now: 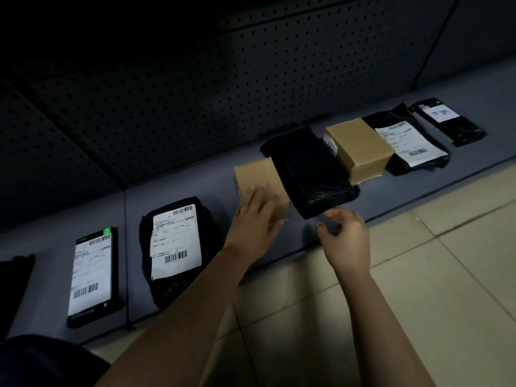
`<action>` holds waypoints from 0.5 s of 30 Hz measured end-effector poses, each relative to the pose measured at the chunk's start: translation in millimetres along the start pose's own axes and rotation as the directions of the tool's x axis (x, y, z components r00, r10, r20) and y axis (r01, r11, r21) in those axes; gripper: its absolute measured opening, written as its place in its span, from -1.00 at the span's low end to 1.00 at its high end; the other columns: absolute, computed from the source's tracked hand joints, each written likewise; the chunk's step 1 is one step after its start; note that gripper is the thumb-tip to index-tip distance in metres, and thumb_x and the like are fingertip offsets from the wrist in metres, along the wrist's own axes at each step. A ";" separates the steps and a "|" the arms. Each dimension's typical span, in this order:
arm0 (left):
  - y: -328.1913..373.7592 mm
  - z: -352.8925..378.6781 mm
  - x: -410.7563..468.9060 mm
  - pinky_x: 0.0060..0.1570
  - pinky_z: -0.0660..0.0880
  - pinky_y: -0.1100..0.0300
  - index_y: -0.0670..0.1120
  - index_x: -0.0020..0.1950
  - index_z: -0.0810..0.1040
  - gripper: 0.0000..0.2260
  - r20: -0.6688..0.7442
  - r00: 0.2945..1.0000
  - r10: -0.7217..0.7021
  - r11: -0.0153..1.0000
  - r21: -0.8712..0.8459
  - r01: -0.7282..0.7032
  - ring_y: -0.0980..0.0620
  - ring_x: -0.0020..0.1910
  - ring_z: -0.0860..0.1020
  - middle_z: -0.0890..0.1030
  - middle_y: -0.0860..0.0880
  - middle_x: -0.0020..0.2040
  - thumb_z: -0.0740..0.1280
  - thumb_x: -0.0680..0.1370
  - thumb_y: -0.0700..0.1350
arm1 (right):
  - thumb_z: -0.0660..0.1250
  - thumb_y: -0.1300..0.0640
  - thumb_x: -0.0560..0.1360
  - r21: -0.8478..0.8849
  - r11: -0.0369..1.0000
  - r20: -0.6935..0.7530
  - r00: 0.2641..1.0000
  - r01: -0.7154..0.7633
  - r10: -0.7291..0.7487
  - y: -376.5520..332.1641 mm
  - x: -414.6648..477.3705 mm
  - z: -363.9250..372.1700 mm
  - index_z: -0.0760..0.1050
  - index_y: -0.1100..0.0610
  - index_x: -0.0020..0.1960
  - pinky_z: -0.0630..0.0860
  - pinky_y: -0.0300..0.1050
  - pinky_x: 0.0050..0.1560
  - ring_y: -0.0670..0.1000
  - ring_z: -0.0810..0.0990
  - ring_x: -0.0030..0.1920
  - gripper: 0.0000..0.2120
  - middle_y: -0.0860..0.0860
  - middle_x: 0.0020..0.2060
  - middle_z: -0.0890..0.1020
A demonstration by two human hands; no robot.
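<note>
Pressing flat-fingered on the small brown cardboard box [257, 174], the left hand [252, 222] is nearer; the right hand [346, 238] (loosely curled, empty) hovers at its four o'clock.

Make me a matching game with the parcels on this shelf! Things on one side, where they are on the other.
Things:
1 small brown box
2 big brown box
3 shiny black parcel
4 long flat black box

Places:
A between two black parcels
B corner by the right hand
C furthest left of the four
D under the left hand

Pairs: 1-D, 2-A, 3-B, 4-C.
</note>
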State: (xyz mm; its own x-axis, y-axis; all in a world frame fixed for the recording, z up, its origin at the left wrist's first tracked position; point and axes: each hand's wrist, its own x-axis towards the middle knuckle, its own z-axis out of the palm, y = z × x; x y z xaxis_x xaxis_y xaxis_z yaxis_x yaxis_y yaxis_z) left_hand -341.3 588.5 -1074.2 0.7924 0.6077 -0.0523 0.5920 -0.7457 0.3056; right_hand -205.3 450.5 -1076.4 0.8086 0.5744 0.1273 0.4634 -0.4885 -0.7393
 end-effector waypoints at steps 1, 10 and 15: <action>0.0 -0.1 -10.5 0.45 0.14 -0.12 -0.01 0.49 0.27 -0.55 -0.029 1.000 0.007 1.000 -0.010 -0.008 -0.05 0.57 -0.10 0.01 -0.04 0.60 0.14 0.64 0.13 | 0.43 0.27 0.43 0.006 1.000 -0.001 1.000 0.001 -0.001 -0.5 0.1 -1.2 0.57 0.23 0.13 0.33 -0.19 -0.04 0.19 0.54 0.06 -0.73 0.18 0.03 0.57; 26.7 3.3 -15.7 0.22 0.26 -0.14 -0.12 0.24 0.36 -0.36 -0.261 0.898 -0.353 0.934 -0.036 0.357 -0.23 0.26 0.28 0.31 -0.20 0.30 0.30 0.44 0.37 | 0.44 0.25 0.44 0.015 1.000 0.016 1.000 0.011 -0.011 -7.5 -3.1 2.6 0.57 0.24 0.13 0.27 -0.31 -0.08 0.14 0.54 0.06 -0.73 0.17 0.04 0.57; 23.1 -6.0 -24.3 0.19 0.31 -0.12 -0.13 0.32 0.34 -0.47 -0.272 0.865 -0.421 0.897 -0.265 0.353 -0.20 0.25 0.26 0.30 -0.19 0.31 0.32 0.52 0.19 | 0.44 0.24 0.44 0.018 1.000 0.008 1.000 -0.013 0.013 -11.3 -4.1 3.9 0.57 0.22 0.13 0.31 -0.25 -0.07 0.15 0.54 0.05 -0.73 0.16 0.04 0.57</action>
State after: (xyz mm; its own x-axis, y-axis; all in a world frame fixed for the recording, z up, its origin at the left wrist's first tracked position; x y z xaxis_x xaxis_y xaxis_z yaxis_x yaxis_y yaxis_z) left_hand -347.7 558.1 -1060.1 0.3968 0.9140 0.0847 0.7723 -0.3823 0.5074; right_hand -215.3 456.2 -1071.2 0.8115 0.5734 0.1124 0.4464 -0.4843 -0.7524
